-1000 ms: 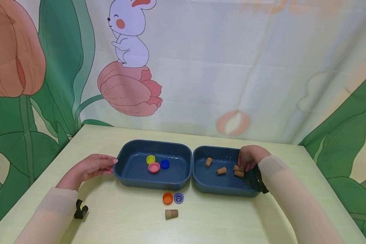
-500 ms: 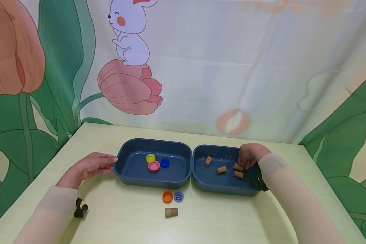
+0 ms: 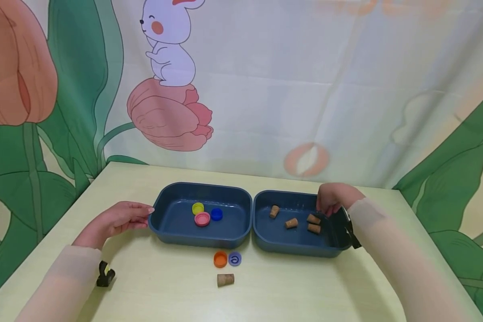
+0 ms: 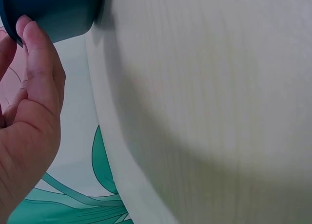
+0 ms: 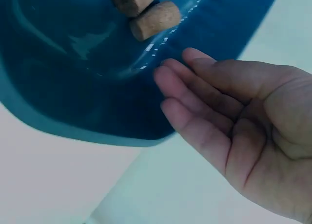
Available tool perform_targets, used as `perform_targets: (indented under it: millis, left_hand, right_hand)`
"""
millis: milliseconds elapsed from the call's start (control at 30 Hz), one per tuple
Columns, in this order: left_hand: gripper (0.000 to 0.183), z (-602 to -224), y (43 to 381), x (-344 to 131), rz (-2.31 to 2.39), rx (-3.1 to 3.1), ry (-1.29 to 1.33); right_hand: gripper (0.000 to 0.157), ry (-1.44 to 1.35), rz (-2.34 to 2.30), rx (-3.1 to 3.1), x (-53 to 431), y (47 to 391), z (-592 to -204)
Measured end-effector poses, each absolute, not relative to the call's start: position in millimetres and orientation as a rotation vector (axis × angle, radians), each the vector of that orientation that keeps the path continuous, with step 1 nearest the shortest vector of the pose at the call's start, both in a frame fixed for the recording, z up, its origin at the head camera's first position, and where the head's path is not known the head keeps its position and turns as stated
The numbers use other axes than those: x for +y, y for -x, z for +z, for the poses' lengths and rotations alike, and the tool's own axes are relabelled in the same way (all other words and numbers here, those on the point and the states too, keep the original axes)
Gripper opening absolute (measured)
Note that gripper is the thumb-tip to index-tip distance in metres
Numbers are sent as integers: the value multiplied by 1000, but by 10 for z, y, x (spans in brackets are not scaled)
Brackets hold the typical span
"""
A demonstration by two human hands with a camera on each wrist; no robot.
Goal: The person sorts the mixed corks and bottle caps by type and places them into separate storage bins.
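My left hand (image 3: 121,220) pinches the left end rim of the left dark blue tray (image 3: 197,241); in the left wrist view the fingertips (image 4: 36,34) lie against the tray's outer wall. Inside that tray sit a yellow cap (image 3: 198,208), a pink cap (image 3: 202,218) and a blue cap (image 3: 216,214). Over the far right part of the right tray (image 3: 298,250) is my right hand (image 3: 335,198), its fingers loosely bent and holding nothing. Several corks (image 3: 314,228) lie in this tray, apart from the fingers, as the right wrist view shows.
On the pale table (image 3: 281,295), in front of the trays, are an orange cap (image 3: 220,259), a purple cap (image 3: 235,259) and a single cork (image 3: 225,280). A printed curtain (image 3: 249,89) hangs behind the table. The two trays stand side by side.
My right hand has drawn back from the two corks nearest it, slightly up and to the right. The left hand keeps its place at the left tray.
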State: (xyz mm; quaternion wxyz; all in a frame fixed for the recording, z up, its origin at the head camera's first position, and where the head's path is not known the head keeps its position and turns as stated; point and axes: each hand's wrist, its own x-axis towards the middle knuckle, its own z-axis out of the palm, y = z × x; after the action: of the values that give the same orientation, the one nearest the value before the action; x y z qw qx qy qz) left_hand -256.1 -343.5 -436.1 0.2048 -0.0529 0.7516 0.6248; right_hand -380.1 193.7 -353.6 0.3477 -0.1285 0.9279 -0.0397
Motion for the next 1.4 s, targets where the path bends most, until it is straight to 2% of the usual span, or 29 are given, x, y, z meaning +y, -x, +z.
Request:
perform_targets:
  millis: [300,500,633,833,1133,1400]
  left_hand:
    - [24,-4328,2538,-3414,1742,2093,149]
    - [28,-4320,2530,-3408,1742,2093,152]
    - [24,-4317,2531,-3411,1750,2085,153]
    - [18,-4325,2541,-3409,1757,2076,149]
    - [23,-4343,2555,-3415,1745,2083,147]
    - [13,-4360,2564,-3429,1765,2059,156]
  right_hand:
    - [21,576,-113,2517,1950,3609,-3327]
    - [18,750,-270,2606,2006,3402,-3230]
    - [17,841,-342,2664,2045,3257,-3158]
    - [18,837,-386,2745,2101,3071,-3086]
    - [17,874,-444,2825,2134,2807,-3080]
    - [16,887,-524,2836,2089,2560,-3104]
